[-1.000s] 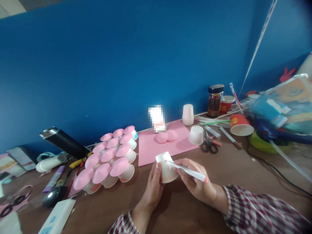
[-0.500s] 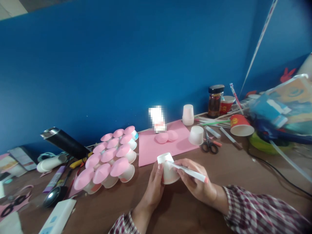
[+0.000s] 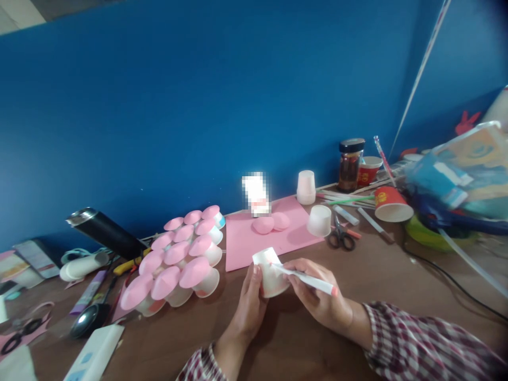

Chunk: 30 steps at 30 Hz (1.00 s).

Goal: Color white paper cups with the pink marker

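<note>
Tilted above the front of the table, a white paper cup (image 3: 273, 276) is gripped at its left side by my left hand (image 3: 253, 299). My right hand (image 3: 317, 291) is closed round a white marker pen (image 3: 313, 282) with an orange-red end, its tip at the cup's wall. A faint orange-red mark shows low on the cup. Behind my hands lies a pink sheet of paper (image 3: 242, 248) with two pink paper cones (image 3: 263, 225) on it. To the left stand several upturned cups topped with pink cones (image 3: 196, 272).
Black scissors (image 3: 341, 241), a white cup (image 3: 319, 220) and loose markers (image 3: 346, 215) lie right of the pink sheet. Farther right are a dark jar (image 3: 351, 166) and a red paper cup (image 3: 392, 204). A black flask (image 3: 107, 233) and a ladle (image 3: 91, 319) are at left.
The white paper cup has tilted and turned a little to the left in my left hand, showing an orange-red mark near its lower edge. The marker tip stays at its wall.
</note>
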### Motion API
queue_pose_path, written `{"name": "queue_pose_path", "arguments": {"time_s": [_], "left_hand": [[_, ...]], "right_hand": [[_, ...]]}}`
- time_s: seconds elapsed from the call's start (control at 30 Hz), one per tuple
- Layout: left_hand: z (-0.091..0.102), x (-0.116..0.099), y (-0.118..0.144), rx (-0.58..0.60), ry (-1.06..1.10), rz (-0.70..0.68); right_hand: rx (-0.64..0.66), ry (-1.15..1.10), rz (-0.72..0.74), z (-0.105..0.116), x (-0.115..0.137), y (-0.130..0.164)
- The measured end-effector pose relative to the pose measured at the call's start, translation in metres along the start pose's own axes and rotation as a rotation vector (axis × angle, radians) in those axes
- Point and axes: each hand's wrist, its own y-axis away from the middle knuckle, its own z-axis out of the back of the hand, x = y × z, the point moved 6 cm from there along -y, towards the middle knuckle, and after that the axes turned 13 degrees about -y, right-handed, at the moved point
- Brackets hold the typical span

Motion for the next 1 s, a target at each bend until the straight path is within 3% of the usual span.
{"name": "queue_pose_path", "arguments": {"time_s": [0.33, 1.0], "left_hand": [[0.003, 0.001, -0.001, -0.099, 0.097, 0.078], [0.004, -0.006, -0.003, 0.014, 0.058, -0.066]], "right_hand": [[-0.091, -0.106, -0.122, 0.003, -0.011, 0.004], [-0.114, -0.133, -0.090, 0.005, -0.004, 0.002]]}}
